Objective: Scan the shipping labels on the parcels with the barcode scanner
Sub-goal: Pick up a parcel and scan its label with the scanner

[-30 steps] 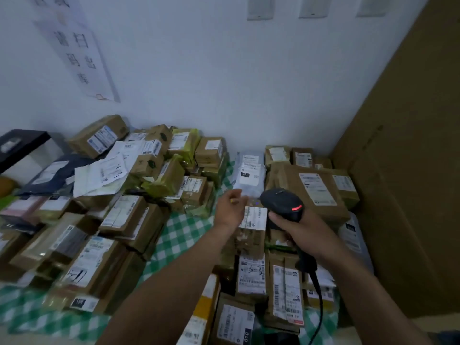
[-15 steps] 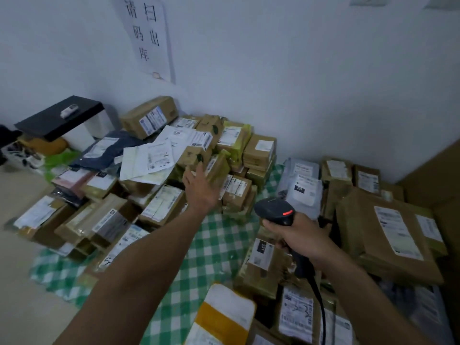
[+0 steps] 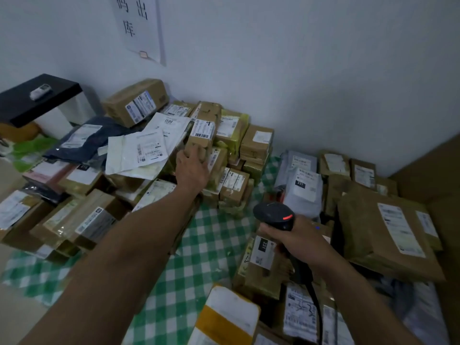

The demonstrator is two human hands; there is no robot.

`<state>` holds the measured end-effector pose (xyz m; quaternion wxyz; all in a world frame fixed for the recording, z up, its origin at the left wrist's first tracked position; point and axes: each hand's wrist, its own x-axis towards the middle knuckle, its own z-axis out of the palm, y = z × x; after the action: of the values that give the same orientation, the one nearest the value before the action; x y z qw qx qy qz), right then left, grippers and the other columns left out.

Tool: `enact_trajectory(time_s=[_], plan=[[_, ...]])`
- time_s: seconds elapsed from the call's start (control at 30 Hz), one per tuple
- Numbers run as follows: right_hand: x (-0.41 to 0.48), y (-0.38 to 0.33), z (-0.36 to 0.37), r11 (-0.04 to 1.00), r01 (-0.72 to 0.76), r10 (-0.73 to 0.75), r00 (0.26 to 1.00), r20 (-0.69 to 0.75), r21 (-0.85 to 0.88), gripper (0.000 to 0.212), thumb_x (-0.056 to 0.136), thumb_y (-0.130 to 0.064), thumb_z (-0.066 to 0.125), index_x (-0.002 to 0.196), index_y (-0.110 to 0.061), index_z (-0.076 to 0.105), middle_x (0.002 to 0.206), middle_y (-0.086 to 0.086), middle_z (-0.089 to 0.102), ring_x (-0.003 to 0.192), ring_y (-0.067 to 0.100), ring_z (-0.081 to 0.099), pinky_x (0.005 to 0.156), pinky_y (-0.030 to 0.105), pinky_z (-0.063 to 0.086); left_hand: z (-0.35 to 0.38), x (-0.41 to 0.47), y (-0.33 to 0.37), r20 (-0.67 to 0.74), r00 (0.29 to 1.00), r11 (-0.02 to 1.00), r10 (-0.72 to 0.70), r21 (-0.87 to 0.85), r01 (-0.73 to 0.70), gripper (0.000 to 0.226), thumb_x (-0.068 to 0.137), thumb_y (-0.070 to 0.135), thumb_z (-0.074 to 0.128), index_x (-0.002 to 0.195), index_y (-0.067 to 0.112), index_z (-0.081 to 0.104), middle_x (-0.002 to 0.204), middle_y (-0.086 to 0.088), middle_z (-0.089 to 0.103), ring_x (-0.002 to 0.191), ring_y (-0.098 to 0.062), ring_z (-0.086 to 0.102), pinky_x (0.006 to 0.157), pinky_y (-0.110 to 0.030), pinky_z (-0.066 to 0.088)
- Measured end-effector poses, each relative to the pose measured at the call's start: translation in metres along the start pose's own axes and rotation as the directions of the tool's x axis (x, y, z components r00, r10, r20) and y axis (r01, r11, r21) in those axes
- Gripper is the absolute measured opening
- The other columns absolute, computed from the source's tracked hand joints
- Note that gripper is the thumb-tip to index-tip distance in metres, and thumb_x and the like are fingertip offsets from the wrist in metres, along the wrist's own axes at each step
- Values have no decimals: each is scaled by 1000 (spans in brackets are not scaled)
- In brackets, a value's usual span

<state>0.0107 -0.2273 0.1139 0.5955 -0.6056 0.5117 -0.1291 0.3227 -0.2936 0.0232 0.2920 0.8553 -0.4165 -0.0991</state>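
Note:
Two heaps of labelled parcels lie on a green checked cloth [image 3: 199,250]. My left hand [image 3: 191,168] reaches into the left heap and grips the lower end of a tall brown box [image 3: 202,125] with a white barcode label on its side. My right hand [image 3: 298,241] holds a black barcode scanner [image 3: 273,216] by its handle, over the right heap. A red light shows on the scanner's head, and its black cable [image 3: 317,310] hangs down. The scanner sits well right of and below the gripped box.
White mailer bags [image 3: 139,153] and a dark bag [image 3: 84,143] lie on the left heap. A large flat brown parcel [image 3: 383,232] lies at the right beside a tall cardboard wall [image 3: 438,170]. A black shelf [image 3: 37,98] stands at the far left. A yellow and white parcel [image 3: 226,317] sits near me.
My left hand left the right heap, swung left and forward, and took hold of the tall brown box. My view turned left. The right hand kept hold of the scanner.

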Motion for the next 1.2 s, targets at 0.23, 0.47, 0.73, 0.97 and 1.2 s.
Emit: enact_trajectory(time_s=[0.23,0.47,0.73,0.97,1.2], plan=[[-21,9,-5,998,10,-8,999,-31,64,39,93,-38,75,131,-39,64,110,-4,75,71,15,71,64,23,55,-13,-36,9,-62,997,957,33,-287,-50,70,98,22,66,158,24,30,155,-24,27,140,-40,36,116,-42,36],[-65,16,-12,992,82,-77,996,-55,98,29,94,-42,72,120,-50,62,83,-2,70,63,11,68,67,29,53,-47,-167,5,-55,998,884,38,-464,-59,61,98,37,68,155,33,45,142,-3,42,129,-18,49,105,-17,44],[-113,33,17,937,203,-163,974,-156,286,21,95,-30,73,112,-39,65,80,-19,76,79,3,75,69,32,58,-87,-313,0,-5,1000,735,-29,-677,18,44,98,19,70,137,37,63,132,12,58,114,4,60,87,-13,54],[-138,41,51,929,253,-197,956,-217,271,42,95,-33,72,134,-37,59,122,-12,67,106,8,65,59,11,54,-105,-346,-49,136,990,635,31,-767,86,47,91,43,77,136,39,64,137,4,60,125,-25,62,98,-56,56],[-140,43,100,958,178,-136,972,-191,224,69,89,-39,76,150,-37,45,133,-15,62,100,-1,66,71,21,60,-122,-326,-102,141,978,606,154,-795,19,43,86,46,74,127,33,67,136,3,63,127,-28,60,99,-64,52]])
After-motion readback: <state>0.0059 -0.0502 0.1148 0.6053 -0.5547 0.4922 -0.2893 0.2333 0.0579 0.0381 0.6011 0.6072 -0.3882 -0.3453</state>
